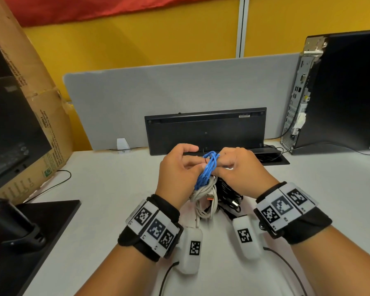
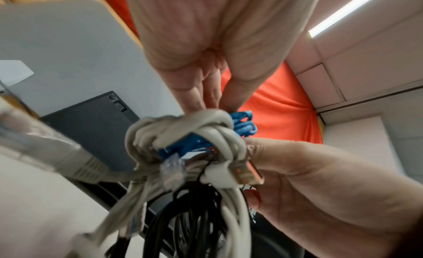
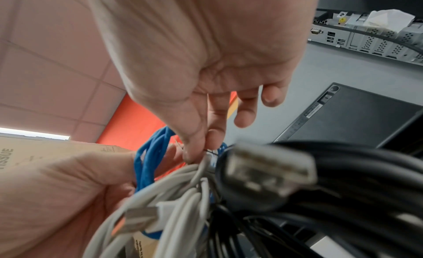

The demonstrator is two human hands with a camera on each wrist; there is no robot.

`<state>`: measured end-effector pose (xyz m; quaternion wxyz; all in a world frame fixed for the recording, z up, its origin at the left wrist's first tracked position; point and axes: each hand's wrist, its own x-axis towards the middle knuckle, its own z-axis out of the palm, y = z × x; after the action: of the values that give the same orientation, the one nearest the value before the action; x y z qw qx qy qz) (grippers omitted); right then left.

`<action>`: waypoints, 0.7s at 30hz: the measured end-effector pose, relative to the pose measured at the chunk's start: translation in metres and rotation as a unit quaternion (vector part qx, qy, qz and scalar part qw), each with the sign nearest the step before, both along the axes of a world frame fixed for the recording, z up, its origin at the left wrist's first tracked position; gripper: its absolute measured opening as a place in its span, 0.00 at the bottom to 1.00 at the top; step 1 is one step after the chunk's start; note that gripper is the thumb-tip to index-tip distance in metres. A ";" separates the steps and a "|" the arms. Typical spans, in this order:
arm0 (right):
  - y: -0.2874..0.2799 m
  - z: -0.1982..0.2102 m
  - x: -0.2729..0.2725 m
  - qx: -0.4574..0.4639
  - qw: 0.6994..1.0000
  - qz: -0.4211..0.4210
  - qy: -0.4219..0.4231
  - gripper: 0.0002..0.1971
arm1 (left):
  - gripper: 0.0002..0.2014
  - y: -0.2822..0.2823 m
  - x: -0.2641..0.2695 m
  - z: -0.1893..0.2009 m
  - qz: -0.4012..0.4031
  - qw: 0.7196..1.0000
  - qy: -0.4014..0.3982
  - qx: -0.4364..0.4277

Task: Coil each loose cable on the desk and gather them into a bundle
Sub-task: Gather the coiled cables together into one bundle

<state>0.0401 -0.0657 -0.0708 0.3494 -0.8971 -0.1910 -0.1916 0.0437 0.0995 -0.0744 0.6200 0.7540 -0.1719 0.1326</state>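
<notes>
Both hands hold one bundle above the white desk (image 1: pixel 107 199). It is made of a blue cable coil (image 1: pixel 208 167), a white cable coil (image 1: pixel 204 198) with an orange-tipped USB plug (image 2: pixel 245 175), and a black cable coil (image 1: pixel 229 194). My left hand (image 1: pixel 195 161) grips the bundle's top from the left, fingers on the blue coil (image 2: pixel 243 125). My right hand (image 1: pixel 221 164) is on the right side; its thumb and forefinger pinch a thin black tie (image 3: pixel 209 150) at the bundle's neck. The white coil (image 3: pixel 181 198) and black coil (image 3: pixel 354 171) hang below.
A black keyboard (image 1: pixel 205 129) leans on the grey divider (image 1: pixel 158 92) just behind the hands. A computer tower (image 1: pixel 340 92) stands at the right, a cardboard box (image 1: pixel 30 103) and a black monitor base (image 1: pixel 41 231) at the left. A thin black cord (image 1: pixel 58 180) lies left.
</notes>
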 end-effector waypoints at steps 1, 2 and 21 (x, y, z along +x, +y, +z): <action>0.001 0.000 0.000 0.010 1.000 0.002 0.004 0.07 | 0.13 0.000 0.000 -0.001 0.005 1.000 0.003 0.001; 0.001 -0.001 0.000 0.019 1.000 0.005 0.006 0.07 | 0.12 0.001 0.001 -0.002 0.007 1.000 0.000 0.009; -0.008 -0.001 0.005 0.109 0.988 0.048 0.094 0.05 | 0.07 0.006 0.004 -0.002 -0.018 0.996 -0.032 0.084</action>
<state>0.0448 -0.0733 -0.0721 0.4703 -0.8573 -0.1786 -0.1092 0.0473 0.1054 -0.0764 0.5507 0.7957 -0.2160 0.1301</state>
